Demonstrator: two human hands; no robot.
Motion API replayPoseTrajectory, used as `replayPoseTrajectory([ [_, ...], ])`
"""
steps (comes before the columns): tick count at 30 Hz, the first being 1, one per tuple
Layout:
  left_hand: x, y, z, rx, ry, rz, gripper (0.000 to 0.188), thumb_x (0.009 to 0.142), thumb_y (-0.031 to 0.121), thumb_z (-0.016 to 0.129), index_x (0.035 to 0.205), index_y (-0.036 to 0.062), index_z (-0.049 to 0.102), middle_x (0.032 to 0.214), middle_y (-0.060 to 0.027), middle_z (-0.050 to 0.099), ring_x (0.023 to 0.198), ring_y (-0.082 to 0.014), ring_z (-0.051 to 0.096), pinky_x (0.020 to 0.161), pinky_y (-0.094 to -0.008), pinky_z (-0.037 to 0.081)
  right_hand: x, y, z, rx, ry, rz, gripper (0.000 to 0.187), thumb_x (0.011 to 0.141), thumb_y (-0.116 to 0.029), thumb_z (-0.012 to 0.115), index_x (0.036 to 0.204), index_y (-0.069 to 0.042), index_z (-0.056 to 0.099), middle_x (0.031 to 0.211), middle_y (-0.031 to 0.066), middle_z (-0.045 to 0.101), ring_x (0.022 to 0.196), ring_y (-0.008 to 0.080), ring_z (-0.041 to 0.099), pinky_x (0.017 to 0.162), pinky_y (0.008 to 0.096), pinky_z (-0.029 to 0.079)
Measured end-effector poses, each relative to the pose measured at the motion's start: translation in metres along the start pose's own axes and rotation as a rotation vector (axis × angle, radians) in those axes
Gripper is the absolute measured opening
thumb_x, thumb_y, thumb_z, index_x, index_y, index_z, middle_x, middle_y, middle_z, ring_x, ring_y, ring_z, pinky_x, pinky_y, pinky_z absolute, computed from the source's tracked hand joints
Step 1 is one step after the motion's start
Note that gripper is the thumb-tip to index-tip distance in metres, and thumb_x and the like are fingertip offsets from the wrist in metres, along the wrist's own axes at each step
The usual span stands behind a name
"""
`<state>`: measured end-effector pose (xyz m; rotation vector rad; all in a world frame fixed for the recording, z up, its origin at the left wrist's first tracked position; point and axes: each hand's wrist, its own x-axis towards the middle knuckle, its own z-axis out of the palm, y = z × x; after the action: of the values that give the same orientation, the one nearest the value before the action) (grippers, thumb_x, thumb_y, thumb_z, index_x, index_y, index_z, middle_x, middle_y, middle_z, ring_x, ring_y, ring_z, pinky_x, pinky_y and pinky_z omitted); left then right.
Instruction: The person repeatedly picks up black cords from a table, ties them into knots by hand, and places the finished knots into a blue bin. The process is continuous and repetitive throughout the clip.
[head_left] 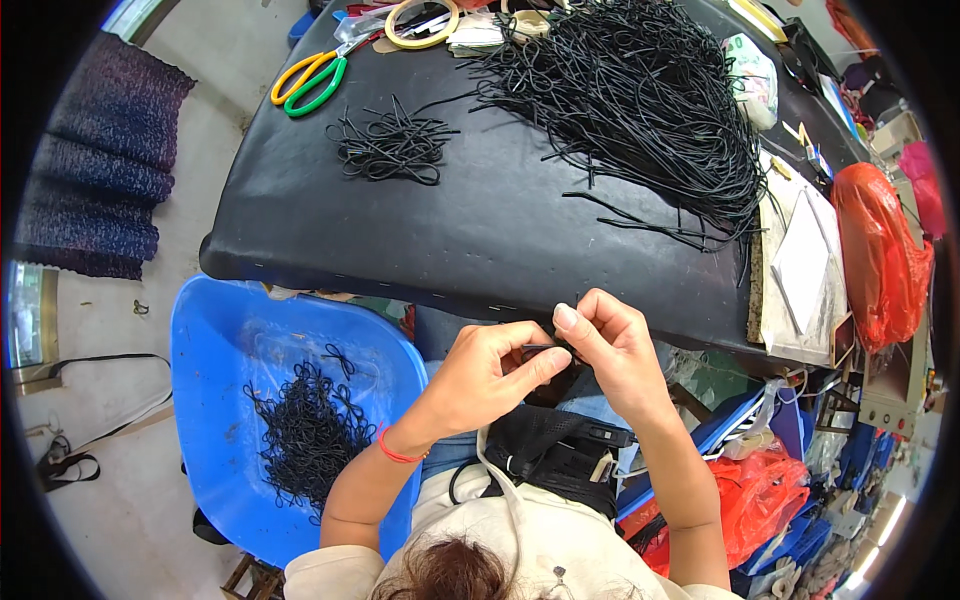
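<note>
1. A short black cord piece (537, 348) is pinched between the left hand (485, 375) and right hand (615, 350), just below the black padded table's edge (300, 262).
2. The cord is mostly hidden by fingers.
3. Finished black loops (305, 430) are seen in the blue plastic tub (205, 330).

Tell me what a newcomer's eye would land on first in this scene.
First, the big heap of black cords spread over the far right of the black table, with a smaller bundle of cords to its left. Next, the two hands, left hand and right hand, pinching one short black cord piece at the table's near edge. Then the blue tub at lower left, holding finished-looking black loops.
</note>
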<state>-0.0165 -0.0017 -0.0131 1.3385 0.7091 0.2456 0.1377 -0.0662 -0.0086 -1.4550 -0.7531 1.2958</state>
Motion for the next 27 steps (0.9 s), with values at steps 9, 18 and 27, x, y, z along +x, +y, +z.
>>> replayPoseTrajectory([
  [9, -0.007, -0.009, 0.016, -0.409, 0.006, 0.026, 0.022, 0.087, 0.013, 0.056, 0.104, 0.0002, 0.06, 0.08, 0.0018, 0.056, 0.068, -0.0033, 0.046, 0.061, -0.0187, 0.039, -0.002, -0.001, 0.004, -0.042, 0.145, -0.121, 0.031, 0.086, -0.023, 0.06, 0.064, -0.006, 0.048, 0.058, -0.0049, 0.046, 0.053, 0.0013, 0.038, 0.047, 0.0184, 0.03],
  [18, -0.002, -0.015, 0.021, -0.444, 0.071, 0.071, 0.02, 0.088, 0.012, 0.054, 0.103, -0.0008, 0.058, 0.08, -0.0002, 0.057, 0.067, -0.0038, 0.046, 0.06, -0.0186, 0.039, 0.005, 0.004, 0.006, -0.079, 0.245, -0.141, 0.029, 0.085, -0.021, 0.061, 0.064, -0.005, 0.048, 0.058, -0.0057, 0.045, 0.055, 0.0003, 0.038, 0.048, 0.0176, 0.03],
  [27, 0.005, -0.01, 0.021, -0.372, 0.242, 0.155, 0.017, 0.087, 0.019, 0.058, 0.09, 0.0022, 0.059, 0.072, 0.0009, 0.057, 0.065, -0.0034, 0.05, 0.058, -0.0179, 0.041, -0.007, -0.001, -0.011, 0.087, 0.0, -0.055, 0.014, 0.084, -0.015, 0.062, 0.087, -0.001, 0.059, 0.073, -0.0023, 0.056, 0.063, 0.0022, 0.046, 0.056, 0.0171, 0.037],
])
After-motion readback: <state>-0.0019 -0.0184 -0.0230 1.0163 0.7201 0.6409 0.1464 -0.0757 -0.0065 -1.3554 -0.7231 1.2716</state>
